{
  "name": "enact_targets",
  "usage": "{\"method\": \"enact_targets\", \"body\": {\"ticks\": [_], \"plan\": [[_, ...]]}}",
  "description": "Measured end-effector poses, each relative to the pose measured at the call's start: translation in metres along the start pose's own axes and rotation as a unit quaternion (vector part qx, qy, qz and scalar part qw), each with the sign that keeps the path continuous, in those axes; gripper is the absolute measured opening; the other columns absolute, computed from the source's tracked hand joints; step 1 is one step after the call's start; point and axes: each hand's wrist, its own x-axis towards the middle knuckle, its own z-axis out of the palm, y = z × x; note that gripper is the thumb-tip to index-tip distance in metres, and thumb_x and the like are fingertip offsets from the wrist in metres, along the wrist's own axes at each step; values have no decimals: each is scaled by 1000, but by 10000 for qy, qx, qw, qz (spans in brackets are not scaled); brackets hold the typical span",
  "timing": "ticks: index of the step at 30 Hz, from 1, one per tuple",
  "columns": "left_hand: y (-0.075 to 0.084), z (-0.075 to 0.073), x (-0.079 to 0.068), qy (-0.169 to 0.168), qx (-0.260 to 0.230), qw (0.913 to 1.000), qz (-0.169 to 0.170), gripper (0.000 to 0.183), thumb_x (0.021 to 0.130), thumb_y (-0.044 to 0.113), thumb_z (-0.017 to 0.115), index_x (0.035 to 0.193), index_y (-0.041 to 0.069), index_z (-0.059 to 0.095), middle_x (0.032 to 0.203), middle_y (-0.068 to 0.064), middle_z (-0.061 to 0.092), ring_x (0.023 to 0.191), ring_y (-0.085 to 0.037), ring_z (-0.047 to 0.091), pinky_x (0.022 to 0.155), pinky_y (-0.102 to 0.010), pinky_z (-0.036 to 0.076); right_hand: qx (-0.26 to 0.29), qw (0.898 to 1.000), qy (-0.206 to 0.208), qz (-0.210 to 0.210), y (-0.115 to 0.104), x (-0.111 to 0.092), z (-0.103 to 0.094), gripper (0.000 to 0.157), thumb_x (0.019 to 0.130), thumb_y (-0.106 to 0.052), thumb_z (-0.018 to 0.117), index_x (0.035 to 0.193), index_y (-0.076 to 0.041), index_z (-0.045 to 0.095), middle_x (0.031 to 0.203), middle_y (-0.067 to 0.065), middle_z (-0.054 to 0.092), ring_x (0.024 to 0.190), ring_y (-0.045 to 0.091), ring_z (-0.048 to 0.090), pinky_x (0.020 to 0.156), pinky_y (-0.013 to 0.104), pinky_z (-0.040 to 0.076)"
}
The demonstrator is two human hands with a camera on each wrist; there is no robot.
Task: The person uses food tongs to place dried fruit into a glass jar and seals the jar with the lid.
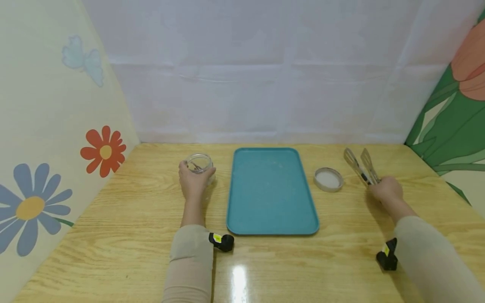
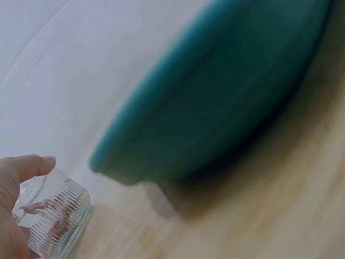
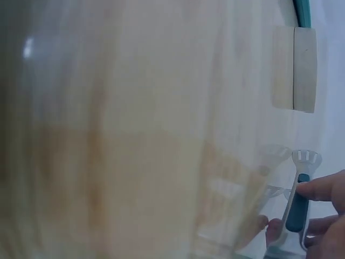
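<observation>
My left hand (image 1: pixel 194 179) grips a clear glass jar (image 1: pixel 199 161) from its near side, thumb and fingers spread around it, left of the blue tray (image 1: pixel 270 225). The left wrist view shows the jar's ribbed glass (image 2: pixel 63 213) and reddish-brown pieces inside, too blurred to name. Over on the right, my right hand (image 1: pixel 387 191) holds metal tongs (image 1: pixel 358 166) by their handles, the slotted ends apart and pointing away from me. A dark grip pad (image 3: pixel 297 211) on the tongs lies under my fingers in the right wrist view. Nothing shows between the tong ends.
A shallow round lid or dish (image 1: pixel 328 179), pale inside, lies between the tray and the tongs. The wooden table (image 1: pixel 284 269) meets a white cloth backdrop (image 1: pixel 273 101). Flower-patterned panels (image 1: pixel 38 126) stand at both sides.
</observation>
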Motion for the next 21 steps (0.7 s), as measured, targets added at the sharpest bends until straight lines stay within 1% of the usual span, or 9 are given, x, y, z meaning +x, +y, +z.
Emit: {"method": "enact_targets", "body": {"ticks": [5,16,21], "plan": [[-1,1,1,56,-2,10000,22,93,64,33,74,135,10,18,132,-15,29,117,-34,30,91,-48,29,-373,9992,12,-148,2,1,-1,20,74,-14,47,70,6,47,60,13,43,55,26,42,44,31,36],[-1,1,0,36,-75,10000,18,94,64,35,74,135,11,19,132,-14,29,117,-33,30,92,-47,29,-646,9977,-63,-167,-2,-1,-3,18,73,-12,44,64,4,45,59,13,43,53,26,42,44,33,37],[-1,1,1,46,-70,10000,11,93,64,34,75,135,10,19,132,-14,30,117,-33,30,92,-47,28,-757,9971,-48,-50,-2,-2,-1,19,74,-13,45,65,3,45,59,13,43,53,26,42,43,34,38]]}}
